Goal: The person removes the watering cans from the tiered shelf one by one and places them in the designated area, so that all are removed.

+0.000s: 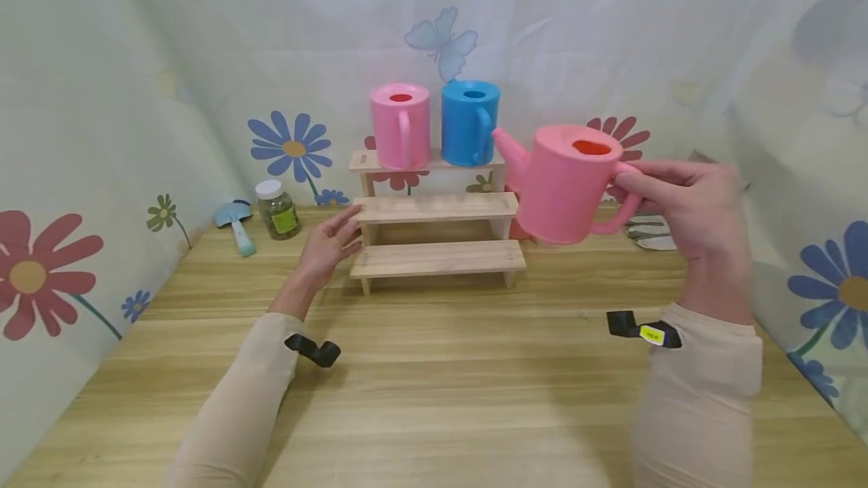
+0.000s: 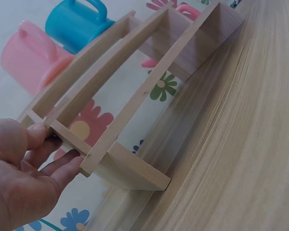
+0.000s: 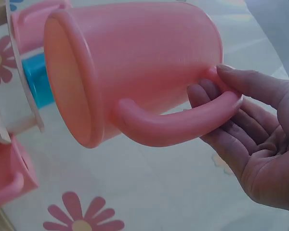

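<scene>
The right hand (image 1: 685,205) holds a pink watering can (image 1: 570,183) by its handle, lifted off the surface (image 1: 441,382) just right of the wooden step shelf (image 1: 434,209); the right wrist view shows the fingers (image 3: 231,139) hooked under the handle and the thumb on top. The left hand (image 1: 332,243) rests with straight fingers (image 2: 62,166) against the shelf's left end, gripping nothing, as its wrist view shows close up. Only the head view shows the pink can (image 1: 400,125) and blue can (image 1: 470,122) upright on the top step.

Yellow tag (image 1: 652,333) on the right wrist strap: carries small dark print, too small to read
Jar (image 1: 277,209) with white lid on the bench: green label, no lettering legible
Watering cans, wooden step shelf, flowered backdrop: no text, brand, number or sign can be read
</scene>
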Action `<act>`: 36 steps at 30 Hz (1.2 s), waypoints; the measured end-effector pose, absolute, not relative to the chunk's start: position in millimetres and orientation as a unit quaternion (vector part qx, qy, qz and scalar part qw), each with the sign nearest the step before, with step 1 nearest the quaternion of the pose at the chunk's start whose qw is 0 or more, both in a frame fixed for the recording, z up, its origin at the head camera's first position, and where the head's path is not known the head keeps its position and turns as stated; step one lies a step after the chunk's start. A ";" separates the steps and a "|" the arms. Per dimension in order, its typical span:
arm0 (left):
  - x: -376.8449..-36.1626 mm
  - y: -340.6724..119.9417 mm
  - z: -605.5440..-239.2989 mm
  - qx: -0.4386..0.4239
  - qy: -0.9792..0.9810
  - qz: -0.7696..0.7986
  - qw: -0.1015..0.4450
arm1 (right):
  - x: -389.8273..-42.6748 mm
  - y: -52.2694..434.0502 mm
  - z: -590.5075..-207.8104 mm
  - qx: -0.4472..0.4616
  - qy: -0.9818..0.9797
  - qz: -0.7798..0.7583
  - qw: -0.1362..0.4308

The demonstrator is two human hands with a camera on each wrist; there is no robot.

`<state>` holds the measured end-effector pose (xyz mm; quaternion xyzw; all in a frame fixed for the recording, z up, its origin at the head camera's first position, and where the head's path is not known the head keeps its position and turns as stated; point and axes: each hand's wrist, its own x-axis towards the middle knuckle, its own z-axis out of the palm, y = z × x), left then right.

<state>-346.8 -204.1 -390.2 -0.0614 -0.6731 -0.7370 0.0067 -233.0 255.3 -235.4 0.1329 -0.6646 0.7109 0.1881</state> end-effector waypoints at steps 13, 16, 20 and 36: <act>-341.0 -202.7 -382.6 -0.071 -0.669 -0.740 0.006 | -294.6 308.7 -301.0 -0.118 -0.710 0.662 0.210; -343.5 -203.8 -387.0 -0.072 -0.669 -0.739 0.010 | -315.0 306.7 -324.9 -0.148 -0.752 0.609 0.202; -350.3 -205.9 -395.0 -0.073 -0.667 -0.741 0.013 | -333.4 300.5 -349.8 -0.172 -0.762 0.595 0.187; -350.8 -204.7 -395.4 -0.065 -0.665 -0.744 0.014 | -380.7 297.3 -405.6 -0.151 -0.757 0.600 0.211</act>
